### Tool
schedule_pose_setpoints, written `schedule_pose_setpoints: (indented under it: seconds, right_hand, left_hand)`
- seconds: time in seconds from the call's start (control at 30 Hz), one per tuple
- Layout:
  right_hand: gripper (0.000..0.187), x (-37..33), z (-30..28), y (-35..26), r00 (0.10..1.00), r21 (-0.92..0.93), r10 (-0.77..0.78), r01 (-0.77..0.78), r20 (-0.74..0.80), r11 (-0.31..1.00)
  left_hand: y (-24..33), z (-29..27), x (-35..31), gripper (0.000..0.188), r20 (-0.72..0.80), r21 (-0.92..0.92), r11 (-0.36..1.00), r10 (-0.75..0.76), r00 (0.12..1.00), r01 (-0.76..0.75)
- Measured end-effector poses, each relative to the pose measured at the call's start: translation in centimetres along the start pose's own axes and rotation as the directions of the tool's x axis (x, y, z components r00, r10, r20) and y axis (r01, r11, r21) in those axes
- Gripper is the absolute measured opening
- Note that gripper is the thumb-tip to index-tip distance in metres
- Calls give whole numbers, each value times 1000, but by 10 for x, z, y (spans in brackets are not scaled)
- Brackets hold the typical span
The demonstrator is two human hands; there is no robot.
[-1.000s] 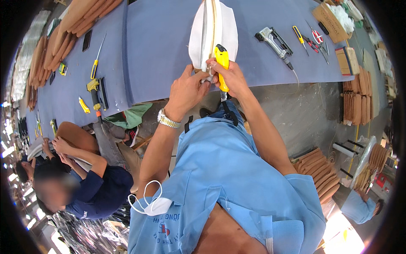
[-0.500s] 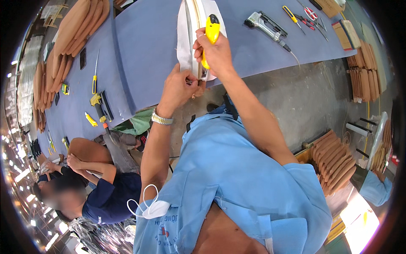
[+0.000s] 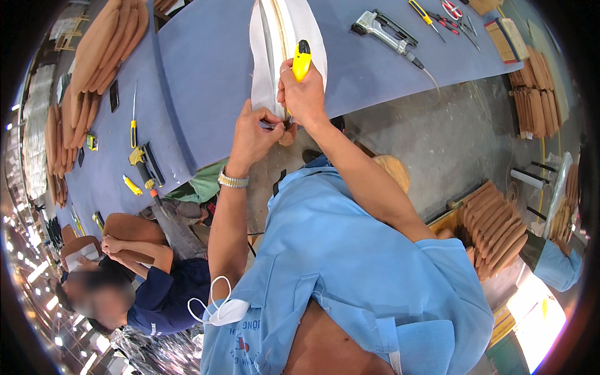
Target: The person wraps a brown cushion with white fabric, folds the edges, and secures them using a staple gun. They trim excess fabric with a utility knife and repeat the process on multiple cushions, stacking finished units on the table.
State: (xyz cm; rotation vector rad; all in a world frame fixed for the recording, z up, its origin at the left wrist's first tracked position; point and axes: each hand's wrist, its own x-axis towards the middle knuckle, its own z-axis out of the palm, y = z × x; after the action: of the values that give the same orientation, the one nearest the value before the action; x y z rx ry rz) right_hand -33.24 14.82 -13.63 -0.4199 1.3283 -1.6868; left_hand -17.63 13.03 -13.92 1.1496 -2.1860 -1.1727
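Note:
A long piece covered in white fabric (image 3: 305, 44) lies over the front edge of the blue table, with a tan strip along its middle. My right hand (image 3: 302, 97) is closed around a yellow utility knife (image 3: 302, 64), its black end up; its lower end, at the near tip of the piece, is mostly hidden. Just left of it, my left hand (image 3: 256, 134) pinches the near end of the piece, thumb and fingers together. What exactly lies between those fingers is hard to make out.
A staple gun (image 3: 384, 32) with a hose lies right on the blue table (image 3: 212, 75), beyond it a screwdriver (image 3: 427, 19) and pliers. Stacked brown panels (image 3: 106, 50) stand left, near another staple gun (image 3: 147, 165). A co-worker in dark blue (image 3: 169, 287) sits lower left.
My right hand has drawn the knife down toward me and slightly left, closer to my left hand. More of the white fabric shows above it. A round wooden stool top now shows behind my right forearm.

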Motion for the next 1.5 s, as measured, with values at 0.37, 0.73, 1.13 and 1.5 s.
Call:
schedule_pose_setpoints:
  seconds: [0.37, 0.73, 1.13, 1.5]
  right_hand:
    - [6, 11, 3, 18, 969, -23, -197, 196, -148, 980]
    - [7, 36, 0, 2, 975, -9, -158, 159, -157, 987]
    - [9, 21, 0, 5, 1000, 235, 6, -8, 10, 972]
    - [8, 1, 4, 8, 997, 52, -30, 35, -78, 998]
  left_hand:
    - [13, 2, 5, 14, 38, 36, 998, -51, 998, 50]
    - [16, 6, 2, 13, 22, -104, 988, -109, 994, 111]
    - [2, -1, 0, 10, -37, -165, 967, -204, 978, 195]
    - [-14, 8, -4, 11, -13, -254, 950, -190, 982, 181]
